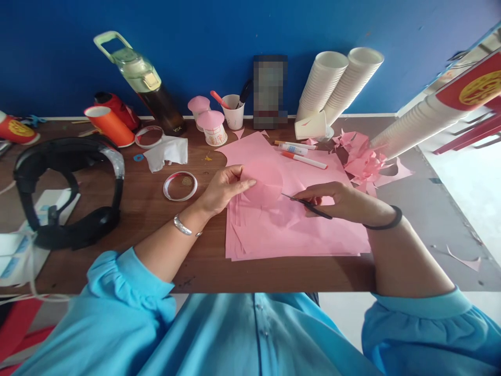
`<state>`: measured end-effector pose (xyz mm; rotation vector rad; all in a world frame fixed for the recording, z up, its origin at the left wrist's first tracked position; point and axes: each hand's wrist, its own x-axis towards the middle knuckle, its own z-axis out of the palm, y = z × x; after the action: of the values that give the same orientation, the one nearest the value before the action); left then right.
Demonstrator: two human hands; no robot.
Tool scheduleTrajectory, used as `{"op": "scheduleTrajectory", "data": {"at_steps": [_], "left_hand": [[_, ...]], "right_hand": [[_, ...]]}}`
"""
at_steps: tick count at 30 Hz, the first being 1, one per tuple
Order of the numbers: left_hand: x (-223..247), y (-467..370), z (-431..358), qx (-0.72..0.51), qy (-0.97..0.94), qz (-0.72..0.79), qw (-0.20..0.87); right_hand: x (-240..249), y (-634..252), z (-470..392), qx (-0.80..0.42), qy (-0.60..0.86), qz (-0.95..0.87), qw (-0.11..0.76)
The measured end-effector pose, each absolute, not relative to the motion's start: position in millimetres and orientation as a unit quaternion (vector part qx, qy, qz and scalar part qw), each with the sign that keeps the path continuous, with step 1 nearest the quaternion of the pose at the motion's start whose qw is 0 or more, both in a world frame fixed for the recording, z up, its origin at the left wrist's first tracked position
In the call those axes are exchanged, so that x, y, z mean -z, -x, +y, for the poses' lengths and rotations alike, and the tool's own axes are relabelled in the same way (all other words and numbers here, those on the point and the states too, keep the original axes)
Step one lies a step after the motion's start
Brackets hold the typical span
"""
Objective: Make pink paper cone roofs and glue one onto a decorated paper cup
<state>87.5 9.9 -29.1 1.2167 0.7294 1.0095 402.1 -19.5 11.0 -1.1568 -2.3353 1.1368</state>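
Observation:
Between thumb and fingers, my left hand (224, 189) pinches the left edge of a round pink paper disc (265, 180). My right hand (337, 202) is closed around dark-handled scissors (315, 209), whose tips point left and meet the disc's right edge. Beneath both hands lies a stack of pink paper sheets (297, 243). Several markers (304, 160) and a small white tube (293, 150) rest on the sheets' upper part. Pink paper scraps (362, 162) are heaped just beyond my right hand.
Stacked paper cups (323, 83) lean against the blue wall. Two small cups with pink cone roofs (213, 130) stand beside a pen cup (234, 114) and a tall bottle (156, 99). Tape rolls (166, 192) and a black headset (113, 209) occupy the left side. The table's front edge (274, 284) is near my body.

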Motion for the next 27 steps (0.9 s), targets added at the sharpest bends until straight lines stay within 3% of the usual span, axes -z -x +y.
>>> {"op": "scheduleTrajectory", "data": {"at_steps": [27], "left_hand": [[24, -90, 8, -0.406, -0.570, 0.344, 0.626]], "right_hand": [[-24, -394, -23, -0.411, 0.428, -0.795, 0.129]]}}
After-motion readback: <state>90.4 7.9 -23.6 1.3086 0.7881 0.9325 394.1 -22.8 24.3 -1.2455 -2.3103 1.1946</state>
